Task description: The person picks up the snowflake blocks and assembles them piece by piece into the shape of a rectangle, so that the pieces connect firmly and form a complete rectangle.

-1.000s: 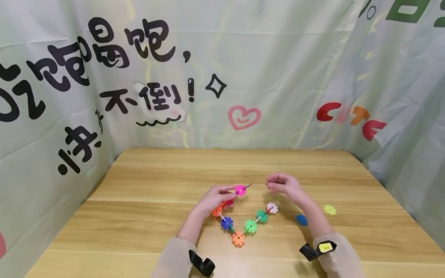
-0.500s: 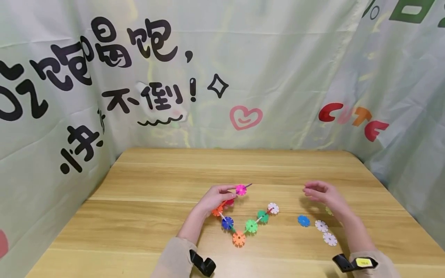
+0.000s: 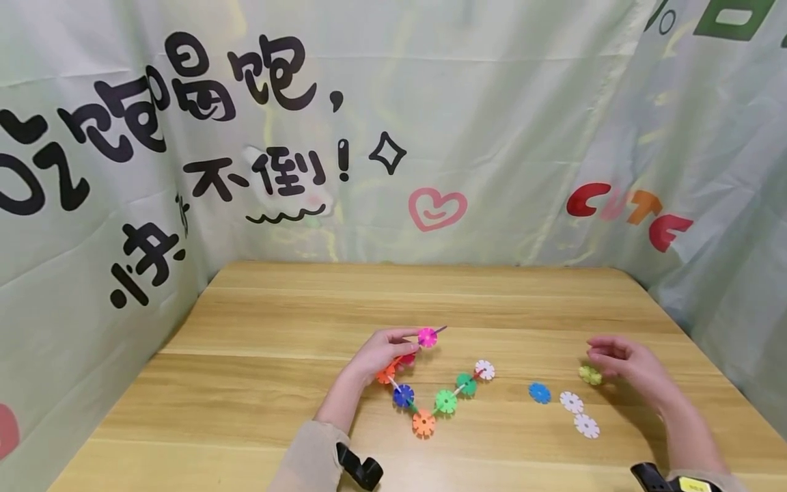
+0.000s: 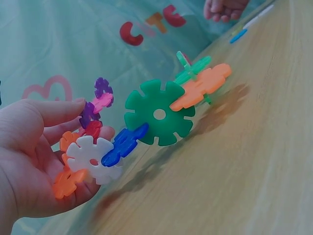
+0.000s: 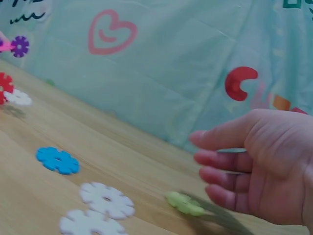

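Observation:
My left hand (image 3: 382, 354) pinches one arm of a chain of interlocked snowflake discs near its purple and pink end (image 3: 427, 336). The chain bends in a V across the table, through a blue disc (image 3: 402, 395) and an orange disc (image 3: 419, 428) up to a white end disc (image 3: 486, 370). In the left wrist view, a large dark green disc (image 4: 161, 98) stands beyond my fingers. At the right, my right hand (image 3: 633, 369) hovers with relaxed fingers beside a yellow-green snowflake disc (image 5: 185, 204), with a gap between them in the right wrist view.
A loose blue disc (image 3: 540, 393) lies flat between the chain and my right hand. Two white discs (image 3: 571, 402) lie beside it. The wooden table (image 3: 344, 301) ends at a printed fabric curtain (image 3: 492, 137) behind and at both sides.
My right hand has moved right and towards me, from near the chain's raised end to the yellow-green disc, uncovering the white discs. My left hand has stayed nearly still on the chain.

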`<state>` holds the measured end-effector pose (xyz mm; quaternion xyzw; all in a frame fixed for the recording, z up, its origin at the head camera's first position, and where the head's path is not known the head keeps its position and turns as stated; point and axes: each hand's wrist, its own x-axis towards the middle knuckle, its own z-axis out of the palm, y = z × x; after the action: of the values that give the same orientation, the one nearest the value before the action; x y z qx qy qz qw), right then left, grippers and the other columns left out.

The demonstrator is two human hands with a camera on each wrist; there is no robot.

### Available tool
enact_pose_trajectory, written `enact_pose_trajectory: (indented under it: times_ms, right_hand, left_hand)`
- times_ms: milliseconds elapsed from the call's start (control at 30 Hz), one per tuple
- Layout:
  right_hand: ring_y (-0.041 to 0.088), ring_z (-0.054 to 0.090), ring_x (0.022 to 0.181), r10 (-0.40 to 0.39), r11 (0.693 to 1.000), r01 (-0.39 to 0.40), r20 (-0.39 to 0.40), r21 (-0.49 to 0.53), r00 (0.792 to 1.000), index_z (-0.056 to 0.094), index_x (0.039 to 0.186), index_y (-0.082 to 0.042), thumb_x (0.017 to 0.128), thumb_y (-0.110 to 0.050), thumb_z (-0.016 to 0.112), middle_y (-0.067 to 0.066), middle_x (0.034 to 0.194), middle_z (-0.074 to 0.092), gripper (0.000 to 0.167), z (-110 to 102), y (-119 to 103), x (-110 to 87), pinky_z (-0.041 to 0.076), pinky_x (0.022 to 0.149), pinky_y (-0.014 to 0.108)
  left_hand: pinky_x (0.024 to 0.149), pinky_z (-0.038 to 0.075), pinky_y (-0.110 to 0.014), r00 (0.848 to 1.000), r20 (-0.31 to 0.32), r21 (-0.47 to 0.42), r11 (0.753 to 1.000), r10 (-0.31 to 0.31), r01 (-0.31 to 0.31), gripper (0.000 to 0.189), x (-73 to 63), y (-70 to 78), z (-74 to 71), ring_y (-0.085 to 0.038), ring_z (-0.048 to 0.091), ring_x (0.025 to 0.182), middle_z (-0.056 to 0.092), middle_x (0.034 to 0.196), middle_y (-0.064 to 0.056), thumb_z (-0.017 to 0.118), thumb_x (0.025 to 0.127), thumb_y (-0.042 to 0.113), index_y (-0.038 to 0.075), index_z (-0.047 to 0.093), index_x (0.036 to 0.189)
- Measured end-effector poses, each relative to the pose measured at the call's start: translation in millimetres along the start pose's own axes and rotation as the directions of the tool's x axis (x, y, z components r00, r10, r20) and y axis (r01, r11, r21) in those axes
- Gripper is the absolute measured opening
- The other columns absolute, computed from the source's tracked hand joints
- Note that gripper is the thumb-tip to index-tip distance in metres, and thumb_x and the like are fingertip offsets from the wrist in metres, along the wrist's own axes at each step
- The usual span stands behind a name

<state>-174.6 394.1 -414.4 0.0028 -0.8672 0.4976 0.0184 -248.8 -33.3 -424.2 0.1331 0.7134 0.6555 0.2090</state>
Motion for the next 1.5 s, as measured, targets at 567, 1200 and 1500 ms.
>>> enact_pose_trajectory:
  times_ms: [567, 1200, 1500]
  right_hand:
    - [0.003, 0.047, 0.070, 0.062, 0.969, -0.024, 0.148, -0.244, 0.987, 0.052, 0.112, 0.016, 0.083, -0.012, 0.068, 0.006, 0.089, 0.054, 0.043, -6.3, 10.8, -9.7, 0.046, 0.056, 0.024]
    - [0.008, 0.043, 0.070, 0.017, 0.938, 0.028, 0.128, -0.345, 0.992, 0.052, 0.097, 0.008, 0.079, -0.005, 0.071, 0.006, 0.082, 0.050, 0.029, 2.1, 1.8, -3.7, 0.040, 0.059, 0.022]
    - [0.007, 0.045, 0.063, 0.032, 0.963, 0.007, 0.141, -0.268, 0.990, 0.050, 0.098, 0.007, 0.083, -0.003, 0.065, 0.004, 0.074, 0.050, 0.023, 4.1, 1.1, -0.7, 0.041, 0.055, 0.022]
  left_hand:
    - [0.054, 0.047, -0.022, 1.000, 0.010, -0.005, 1.000, -0.004, 0.004, 0.034, -1.2, -6.4, 4.8, -0.014, 0.057, 0.062, 0.065, 0.082, -0.013, 0.061, 0.089, 0.013, 0.008, 0.061, 0.123]
    - [0.054, 0.048, -0.023, 1.000, 0.004, 0.001, 1.000, -0.005, 0.005, 0.034, -1.2, -3.9, 2.6, -0.014, 0.055, 0.061, 0.064, 0.087, -0.011, 0.060, 0.090, 0.011, 0.007, 0.059, 0.124]
    - [0.053, 0.047, -0.023, 1.000, 0.012, 0.002, 1.000, 0.006, -0.006, 0.036, 2.3, -5.1, 0.2, -0.014, 0.056, 0.060, 0.062, 0.077, -0.008, 0.061, 0.089, 0.013, 0.008, 0.059, 0.125]
